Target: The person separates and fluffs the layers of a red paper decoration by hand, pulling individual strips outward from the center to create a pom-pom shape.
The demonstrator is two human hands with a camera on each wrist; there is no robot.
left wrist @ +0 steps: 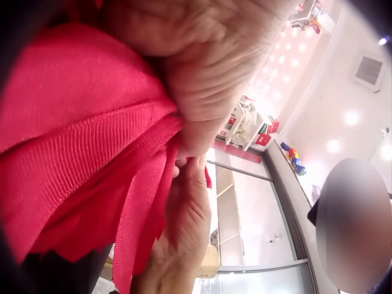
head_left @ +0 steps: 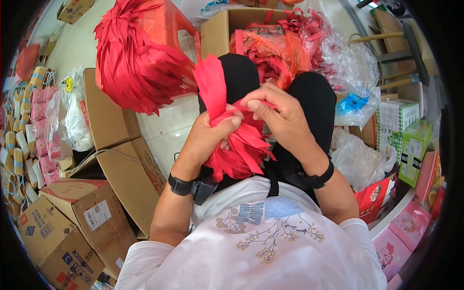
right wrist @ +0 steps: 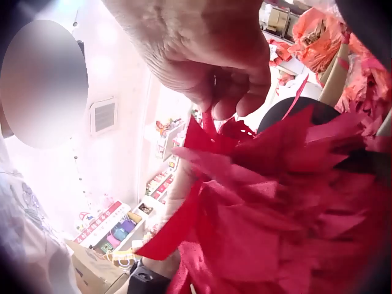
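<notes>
A bunch of red ribbon strips (head_left: 237,150) is held over the lap, its cut ends fanned out. The left hand (head_left: 205,137) grips the bunch at its gathered middle, thumb on top; a wide red band stands up above that thumb. With thumb and curled fingers the right hand (head_left: 280,116) pinches a thin red strip beside the left thumb. In the left wrist view ribbed red ribbon (left wrist: 79,141) lies against the left palm (left wrist: 208,67). The right wrist view has the right hand's fingertips (right wrist: 236,107) on a narrow strip above the pointed ends (right wrist: 282,208).
A large red ribbon bundle (head_left: 140,63) lies over an orange stool (head_left: 166,24) at upper left. Beyond the knees stands a carton (head_left: 215,36) with red strips and orange plastic. Cardboard boxes (head_left: 89,208) are at left; clear plastic bags (head_left: 357,159) and a green box (head_left: 415,152) at right.
</notes>
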